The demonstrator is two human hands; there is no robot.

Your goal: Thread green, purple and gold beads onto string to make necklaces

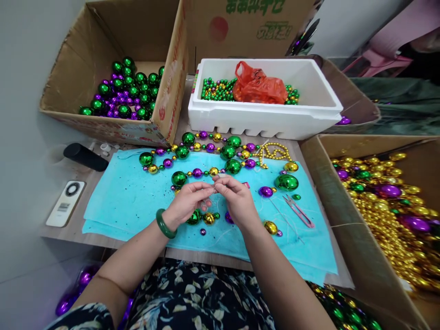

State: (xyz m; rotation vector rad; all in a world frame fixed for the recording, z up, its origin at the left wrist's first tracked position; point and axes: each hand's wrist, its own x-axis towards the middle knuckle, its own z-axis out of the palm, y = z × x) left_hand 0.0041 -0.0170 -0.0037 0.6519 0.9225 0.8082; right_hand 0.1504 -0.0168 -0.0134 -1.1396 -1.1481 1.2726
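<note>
Above the cloth, my left hand [187, 201] and my right hand [237, 199] meet, fingertips pinched together on a thin clear thread [215, 187]. Much of the thread is hidden by the fingers. A bead garland [228, 152] of green, purple and gold balls winds behind my hands, joined to a chain of small gold beads [275, 149]. Loose under and beside my hands lie a gold ball [208, 218], a small purple bead [203, 232] and a second gold ball [270, 227]. Pink thread snips [299, 211] rest to the right of my right hand.
A turquoise cloth [117, 197] covers the table. Behind stand a cardboard box [168, 91] of green and purple balls and a white foam box [261, 119] holding beads and a red bag. Another carton [330, 201] is at right. A phone [65, 204] and black cylinder [85, 156] lie left.
</note>
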